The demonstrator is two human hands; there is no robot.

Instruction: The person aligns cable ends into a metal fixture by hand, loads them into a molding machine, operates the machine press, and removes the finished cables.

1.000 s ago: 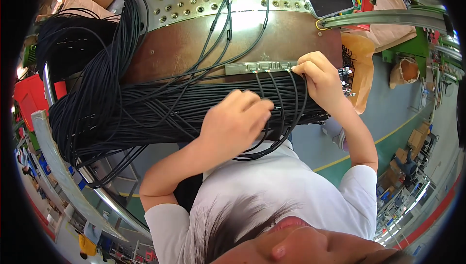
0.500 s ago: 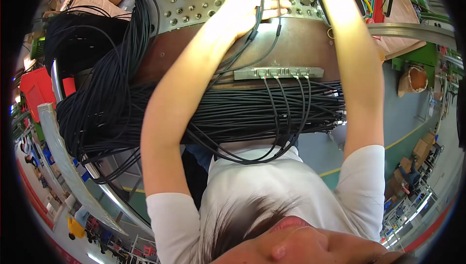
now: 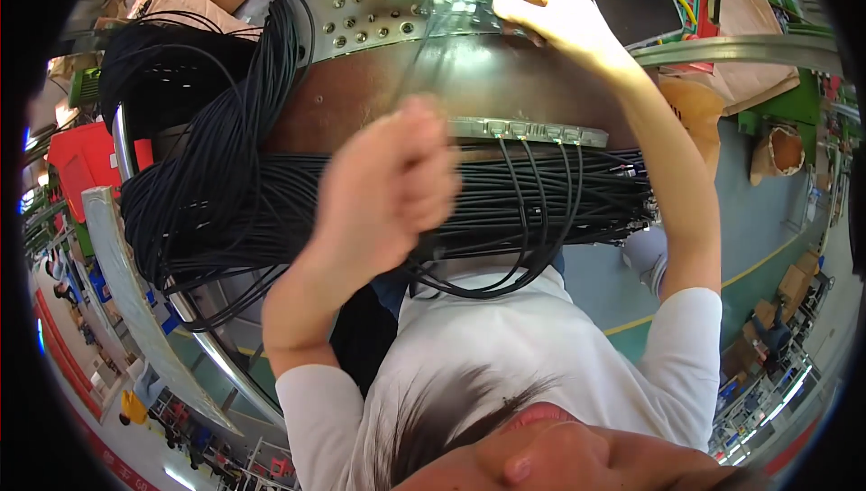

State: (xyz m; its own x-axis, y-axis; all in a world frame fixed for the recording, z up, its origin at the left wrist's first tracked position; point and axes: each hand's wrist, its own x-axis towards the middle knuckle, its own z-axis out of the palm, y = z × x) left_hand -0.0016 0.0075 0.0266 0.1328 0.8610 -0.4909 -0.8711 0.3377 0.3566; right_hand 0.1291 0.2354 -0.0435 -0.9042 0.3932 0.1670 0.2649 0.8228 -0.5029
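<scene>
My left hand (image 3: pixel 392 189), blurred by motion, is closed in a fist above the near bundle of black cables (image 3: pixel 532 193). Blurred black cables (image 3: pixel 419 62) run from it up toward the far side of the bench. There my right hand (image 3: pixel 555 17) has its fingers curled against dark cable ends (image 3: pixel 487 13); glare and blur hide their exact shape. Between the hands and my body sits a narrow metal strip with sockets (image 3: pixel 541 133). Several black cables (image 3: pixel 546 180) are plugged into it and loop down over the bundle.
A perforated metal plate (image 3: pixel 361 22) lies at the far left of the brown work surface (image 3: pixel 343 98). More black cables (image 3: pixel 257 76) hang at left, near a red bin (image 3: pixel 77 166). A dark-screened device (image 3: pixel 640 14) lies right of my right hand, before a metal rail (image 3: pixel 749 55).
My left hand has come down from the plate toward me, now in a fist. My right hand has moved slightly nearer and left, to the cable ends. The dark-screened device shows more fully.
</scene>
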